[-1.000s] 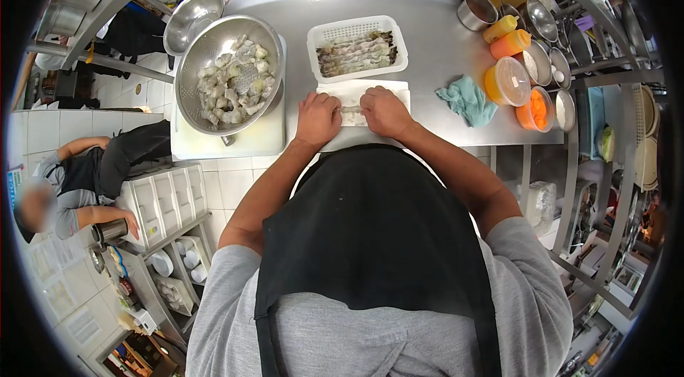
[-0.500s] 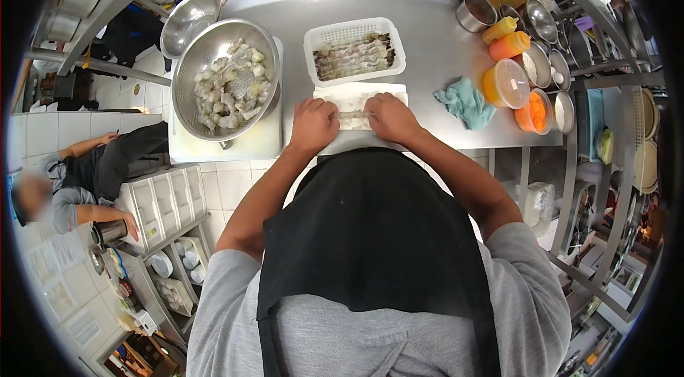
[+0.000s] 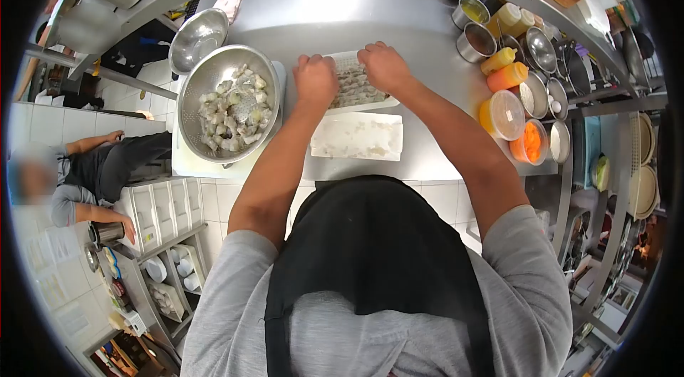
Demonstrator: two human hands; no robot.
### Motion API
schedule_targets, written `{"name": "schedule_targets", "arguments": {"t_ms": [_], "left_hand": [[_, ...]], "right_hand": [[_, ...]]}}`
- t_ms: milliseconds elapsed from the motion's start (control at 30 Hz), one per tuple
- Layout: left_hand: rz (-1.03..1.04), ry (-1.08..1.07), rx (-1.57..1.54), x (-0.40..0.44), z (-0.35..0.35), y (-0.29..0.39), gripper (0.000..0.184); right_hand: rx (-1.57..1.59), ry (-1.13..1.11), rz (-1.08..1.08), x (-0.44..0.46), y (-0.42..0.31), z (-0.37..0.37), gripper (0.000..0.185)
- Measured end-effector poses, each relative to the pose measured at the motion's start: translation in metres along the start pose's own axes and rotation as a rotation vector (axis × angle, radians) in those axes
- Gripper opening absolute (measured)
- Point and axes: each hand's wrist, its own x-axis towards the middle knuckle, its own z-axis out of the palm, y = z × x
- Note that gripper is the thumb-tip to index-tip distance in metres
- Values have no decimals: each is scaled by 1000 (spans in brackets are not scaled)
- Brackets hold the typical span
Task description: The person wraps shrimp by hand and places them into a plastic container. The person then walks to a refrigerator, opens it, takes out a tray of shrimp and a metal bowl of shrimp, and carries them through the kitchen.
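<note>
Steel table [image 3: 296,21] bears white basket [image 3: 363,107], long axis nine-to-three; left hand [image 3: 315,79] at its nine o'clock, right hand [image 3: 385,68] at two, equally near; fingers curled, grip not verifiable

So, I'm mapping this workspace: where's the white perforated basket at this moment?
In the head view, the white perforated basket is on the steel counter, mostly between the left hand and right hand, to the right of the metal colander.
</note>
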Motion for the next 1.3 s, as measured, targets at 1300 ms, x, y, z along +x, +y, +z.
{"name": "schedule_targets", "arguments": {"t_ms": [1300], "left_hand": [[37,-264,64,-78,-175,-130,37]], "right_hand": [[571,77,266,-74,-40,-52,21]]}}
